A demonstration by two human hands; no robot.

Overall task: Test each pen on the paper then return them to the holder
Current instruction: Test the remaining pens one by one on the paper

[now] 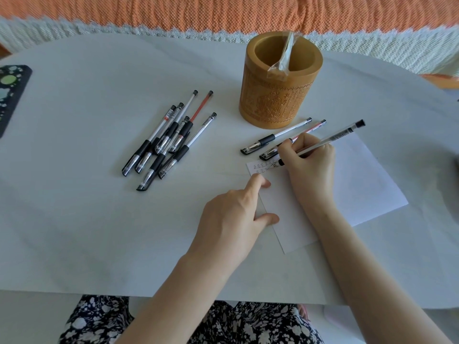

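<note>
While the right hand [309, 155] pinches a pen [323, 142] writing, left hand [238, 214], fingers loosely spread, pins the paper [352, 189] steady.

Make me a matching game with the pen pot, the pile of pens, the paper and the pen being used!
Things:
1. wooden holder
2. pile of pens
3. paper
4. pen in the right hand

Places or states:
A. pressed down by the left hand
B. writing marks on the sheet
C. lying loose left of the pot
D. standing upright, with only a plastic-wrapped item inside

Pairs: 1-D, 2-C, 3-A, 4-B
</note>
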